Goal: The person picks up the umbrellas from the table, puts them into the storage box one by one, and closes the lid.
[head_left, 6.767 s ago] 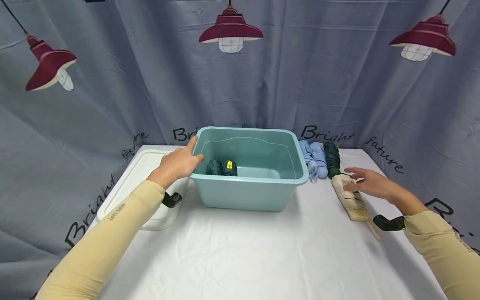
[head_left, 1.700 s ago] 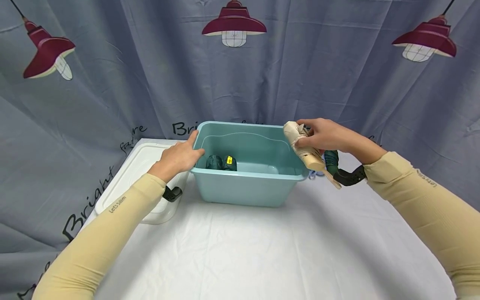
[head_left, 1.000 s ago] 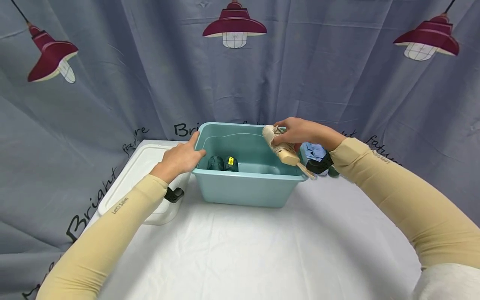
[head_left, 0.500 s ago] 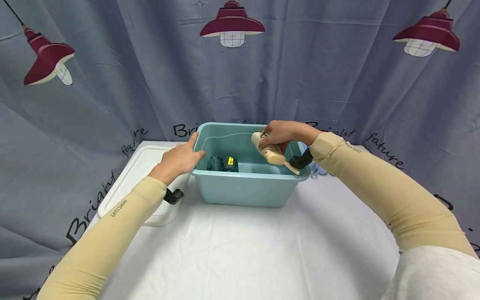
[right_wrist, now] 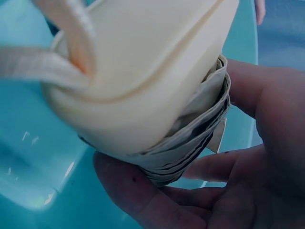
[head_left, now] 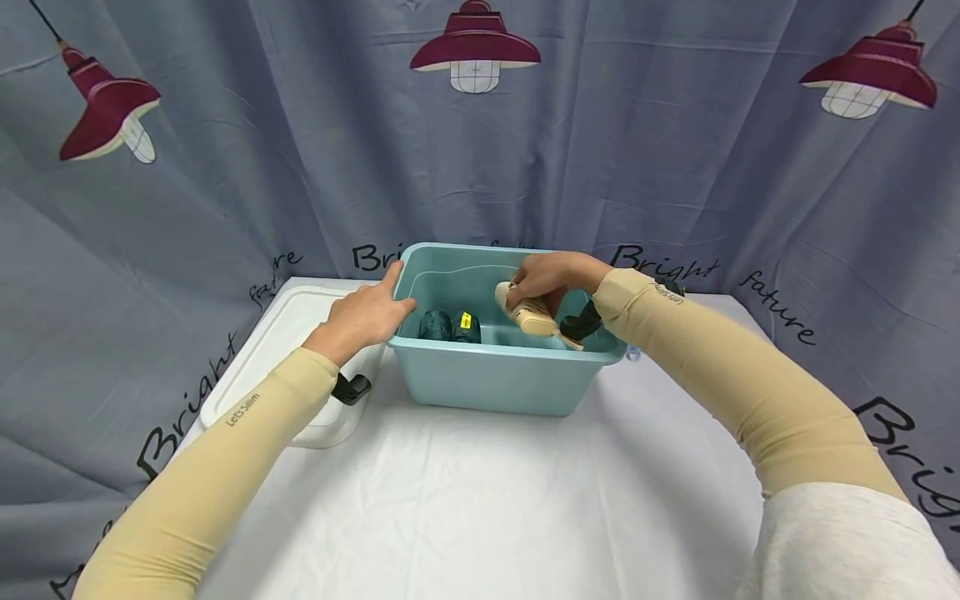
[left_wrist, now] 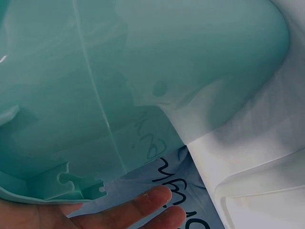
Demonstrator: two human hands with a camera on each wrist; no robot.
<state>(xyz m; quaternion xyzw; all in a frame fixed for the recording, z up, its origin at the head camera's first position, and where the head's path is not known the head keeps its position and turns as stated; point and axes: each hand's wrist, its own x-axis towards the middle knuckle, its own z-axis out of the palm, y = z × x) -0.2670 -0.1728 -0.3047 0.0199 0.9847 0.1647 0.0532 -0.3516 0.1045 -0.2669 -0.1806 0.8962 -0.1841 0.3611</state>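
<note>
Where the right hand [head_left: 546, 273] grips: a cream, cylindrical bundle of rolled fabric [head_left: 516, 305], apparently a folded umbrella, tilts inside the pale teal plastic tub [head_left: 502, 379], right of its middle, with thumb and fingers curled round the cloth.
Loose folds: layers gape beside the thumb in the right wrist view; a slackened grip could let the roll spread or slip, since no fastened tie shows.
Strap: a pale cloth loop [head_left: 568, 341] trails from the smooth cream plastic end cap [head_left: 537, 322] toward the near rim, close to the black wrist camera [head_left: 581, 323], and could snag on either if the hand drops or pulls away.
Dark green pair: a plain rounded bundle [head_left: 435, 326] and a yellow-labelled bundle [head_left: 467, 328] sit side by side at the tub's near left; released at this tilt, the cream roll could topple against them.
Tub wall: the left hand [head_left: 365, 321] rests over the left rim, fingers straight and spread; so light a hold could let the tub skid on the white cloth-covered table [head_left: 480, 500] if the right forearm bumps it.
Tub floor: whether the cream roll touches it cannot be told.
</note>
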